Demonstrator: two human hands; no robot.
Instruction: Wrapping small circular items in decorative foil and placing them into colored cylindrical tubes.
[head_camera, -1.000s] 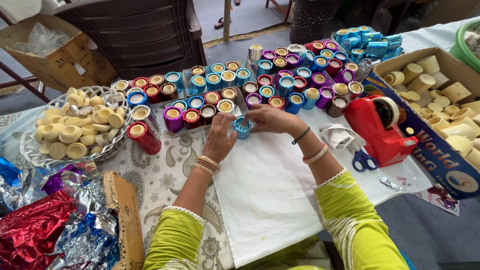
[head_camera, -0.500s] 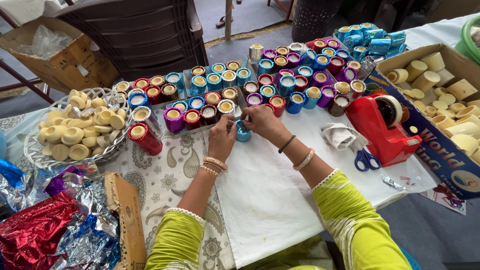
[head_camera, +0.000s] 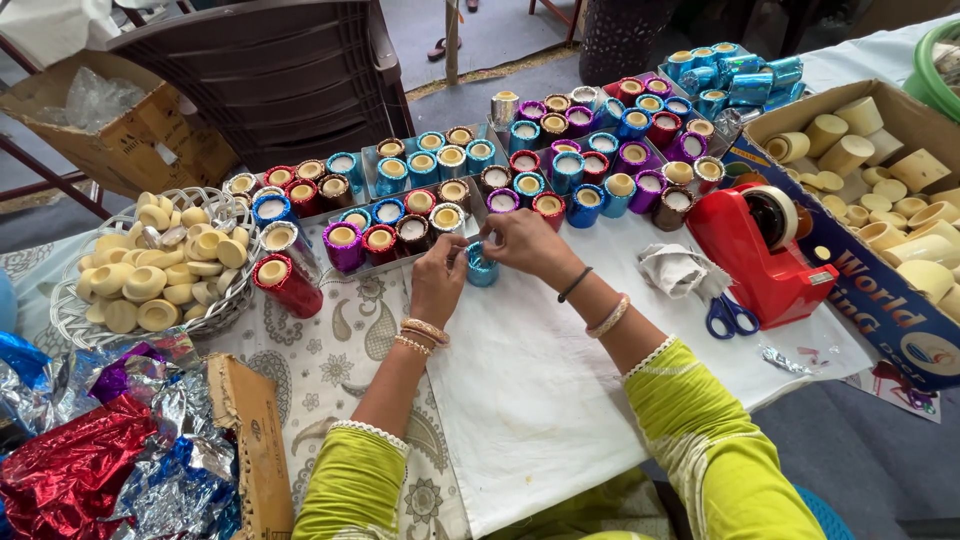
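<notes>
Head view: we see both hands meet on a blue cup (head_camera: 482, 266) that stands on the white sheet (head_camera: 560, 380) of the table, just in front of the rows of foil-wrapped cups (head_camera: 520, 185). The left hand (head_camera: 440, 282) has its fingers closed on the cup's left side; the right hand (head_camera: 525, 243) pinches its rim from the right.

Risk, in our judgement: the cup sits close to the front row, so a sideways slip could knock over neighbouring cups; a loose pinch could let the foil spring open.

Packages: a brown carton (head_camera: 880, 190) of plain cream cups at right, its blue printed side panel facing us; a red tape dispenser (head_camera: 765, 255) and blue scissors (head_camera: 730, 318) stand before it. A flat brown box (head_camera: 258, 440) lies at lower left beside crumpled foil (head_camera: 90, 460). A wire basket (head_camera: 70, 320) holds plain cups.
</notes>
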